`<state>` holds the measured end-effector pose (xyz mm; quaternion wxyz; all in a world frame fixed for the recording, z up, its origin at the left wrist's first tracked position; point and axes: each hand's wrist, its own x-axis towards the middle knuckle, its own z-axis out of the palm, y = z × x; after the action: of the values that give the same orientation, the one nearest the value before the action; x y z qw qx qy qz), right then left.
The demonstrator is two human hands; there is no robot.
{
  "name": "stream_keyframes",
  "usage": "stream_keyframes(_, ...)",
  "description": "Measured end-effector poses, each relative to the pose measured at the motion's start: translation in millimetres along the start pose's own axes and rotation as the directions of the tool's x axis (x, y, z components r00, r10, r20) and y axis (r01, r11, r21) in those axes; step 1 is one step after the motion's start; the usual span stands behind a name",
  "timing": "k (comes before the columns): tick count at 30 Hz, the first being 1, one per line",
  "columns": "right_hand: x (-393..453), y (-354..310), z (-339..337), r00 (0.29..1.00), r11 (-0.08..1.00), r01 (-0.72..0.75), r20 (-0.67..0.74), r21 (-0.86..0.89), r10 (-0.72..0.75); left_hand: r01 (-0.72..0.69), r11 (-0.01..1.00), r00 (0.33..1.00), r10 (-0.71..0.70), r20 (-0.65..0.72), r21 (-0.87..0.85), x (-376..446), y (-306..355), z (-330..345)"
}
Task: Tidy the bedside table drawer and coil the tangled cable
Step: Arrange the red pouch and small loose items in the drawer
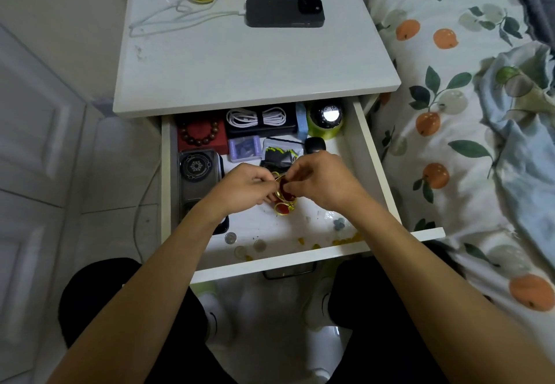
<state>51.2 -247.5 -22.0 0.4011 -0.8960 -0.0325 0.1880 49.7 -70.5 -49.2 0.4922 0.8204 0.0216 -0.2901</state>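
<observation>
Nearest in the open drawer (377, 155), coins (230, 238) lie just short of the hands. Left hand (240, 187) and right hand (319, 181) meet over the drawer's middle, fingers curled, pinching what looks like a red-and-gold trinket (283, 200). Beyond them, a coiled cable (256, 117) sits at the back.
</observation>
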Motion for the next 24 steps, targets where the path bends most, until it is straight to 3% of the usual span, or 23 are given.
stream_keyframes(6,-7,18,-19,0.997,0.999,-0.049,-0.054,-0.018,0.048,-0.018,0.999,1.000,0.017,-0.012,-0.049,1,1,6)
stream_keyframes(8,-7,33,-26,0.993,0.971,-0.112,-0.001,-0.211,0.114,-0.016,0.996,1.000,0.017,0.008,-0.089,3,4,13)
stream_keyframes(12,-13,56,-21,0.896,0.747,-0.200,0.191,-0.634,0.402,0.002,0.997,0.998,0.003,0.059,-0.082,13,13,30)
stream_keyframes(14,-18,59,-19,0.864,0.713,-0.199,0.222,-0.672,0.451,0.014,0.996,0.998,-0.007,0.067,-0.094,19,20,39)
stream_keyframes(20,-20,58,-16,0.858,0.670,-0.108,0.272,-0.734,0.436,0.046,0.987,0.998,-0.039,0.048,-0.155,21,26,54)
stream_keyframes(24,-21,61,-19,0.860,0.685,-0.136,0.259,-0.716,0.441,0.059,0.984,0.998,-0.056,0.020,-0.168,18,19,48)
